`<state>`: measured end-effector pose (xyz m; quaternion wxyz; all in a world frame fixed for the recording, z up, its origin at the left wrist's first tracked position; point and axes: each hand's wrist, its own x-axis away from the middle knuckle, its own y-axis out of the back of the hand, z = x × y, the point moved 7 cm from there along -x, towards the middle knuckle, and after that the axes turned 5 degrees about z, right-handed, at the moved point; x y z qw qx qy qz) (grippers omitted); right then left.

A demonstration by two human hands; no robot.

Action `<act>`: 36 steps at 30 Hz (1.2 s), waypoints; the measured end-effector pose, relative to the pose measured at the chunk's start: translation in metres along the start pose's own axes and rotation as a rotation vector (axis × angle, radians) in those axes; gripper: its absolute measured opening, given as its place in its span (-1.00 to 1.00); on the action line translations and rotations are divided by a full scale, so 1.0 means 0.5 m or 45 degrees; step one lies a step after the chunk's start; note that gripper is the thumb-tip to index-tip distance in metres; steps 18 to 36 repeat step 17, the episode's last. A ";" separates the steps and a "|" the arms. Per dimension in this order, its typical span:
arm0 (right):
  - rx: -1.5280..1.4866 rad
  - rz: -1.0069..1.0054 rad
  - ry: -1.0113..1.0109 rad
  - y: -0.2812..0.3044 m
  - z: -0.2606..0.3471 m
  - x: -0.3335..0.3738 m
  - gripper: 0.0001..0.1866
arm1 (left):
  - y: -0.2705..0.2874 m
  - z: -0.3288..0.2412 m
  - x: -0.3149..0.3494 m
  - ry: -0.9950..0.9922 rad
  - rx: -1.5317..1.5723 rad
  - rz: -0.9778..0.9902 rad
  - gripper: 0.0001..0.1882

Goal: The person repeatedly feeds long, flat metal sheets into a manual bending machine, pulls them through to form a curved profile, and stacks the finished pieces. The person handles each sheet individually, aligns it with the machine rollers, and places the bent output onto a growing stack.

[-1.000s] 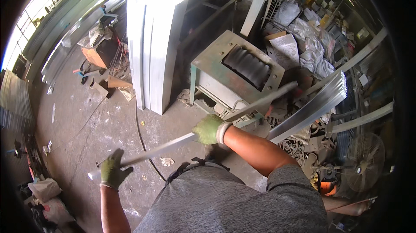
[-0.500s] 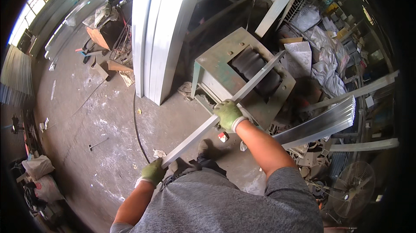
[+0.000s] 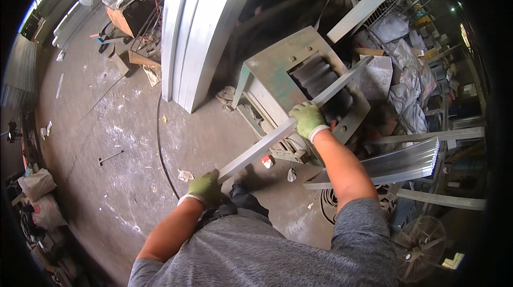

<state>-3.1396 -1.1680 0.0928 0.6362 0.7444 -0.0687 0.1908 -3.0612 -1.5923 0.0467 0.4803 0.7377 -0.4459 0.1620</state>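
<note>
My left hand (image 3: 207, 188), in a green glove with a white cuff, is closed round the near end of a long, straight pale metal bar (image 3: 259, 149). Farther up the same bar my right hand (image 3: 309, 118), gloved alike, grips it from above. The far part of the bar slants away to the right across a green-grey box-shaped machine (image 3: 272, 68). It crosses the opening where a dark ribbed roller (image 3: 315, 80) shows. Whether the bar touches the roller I cannot tell.
Tall pale metal profiles (image 3: 192, 36) stand upright beyond the machine's left. A stack of shiny profiles (image 3: 395, 161) lies to the right, near a round fan (image 3: 419, 247). A black hose (image 3: 160, 140) curves over the floor, where a T-shaped tool (image 3: 110, 158) lies.
Both hands and the bar have moved forward and to the right, so the bar reaches farther across the machine. The whole view has shifted slightly.
</note>
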 end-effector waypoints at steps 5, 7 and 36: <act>-0.025 -0.065 0.084 -0.013 0.165 0.016 -0.73 | -0.063 0.128 0.090 -0.114 0.071 -0.172 -0.73; -0.022 -0.017 0.126 -0.026 0.247 0.017 -0.69 | -0.099 0.214 0.116 -0.080 -0.003 -0.148 -0.70; -0.025 0.338 0.116 -0.100 0.652 0.050 -0.67 | -0.246 0.573 0.334 0.208 0.097 -0.114 -0.42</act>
